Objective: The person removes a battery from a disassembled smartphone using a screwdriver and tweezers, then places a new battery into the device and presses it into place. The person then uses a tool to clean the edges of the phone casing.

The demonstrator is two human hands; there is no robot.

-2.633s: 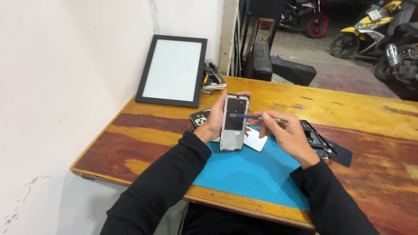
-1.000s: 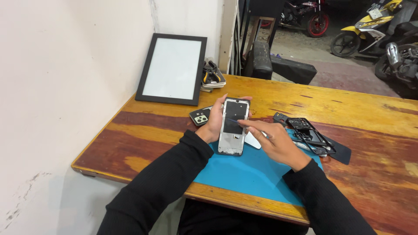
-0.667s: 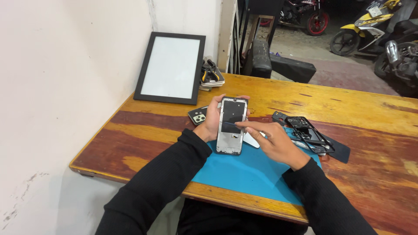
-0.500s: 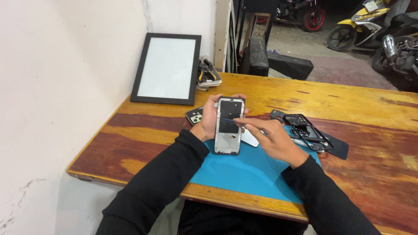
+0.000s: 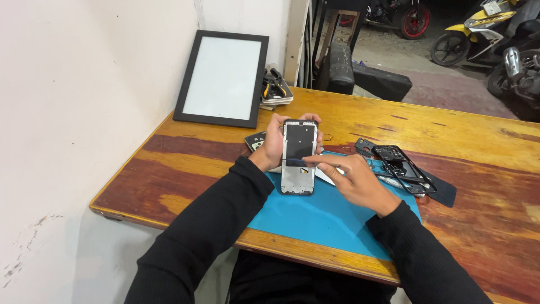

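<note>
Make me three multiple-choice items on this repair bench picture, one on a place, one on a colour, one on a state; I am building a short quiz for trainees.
1. Where does the framed white board stand?
A. Flat on the blue mat
B. Leaning against the wall at the table's far left
C. On the floor

2. What colour is the mat under the hands?
A. Blue
B. Red
C. Green

3. How is the opened phone held?
A. Lying untouched on the table
B. Gripped by both hands at its ends
C. Gripped in the left hand while the right hand puts a fingertip on it

Answers:
1. B, its frame rests tilted against the white wall.
2. A, the mat shows plain blue on the wooden table.
3. C, left fingers wrap its edges and the right forefinger touches its middle.
</note>
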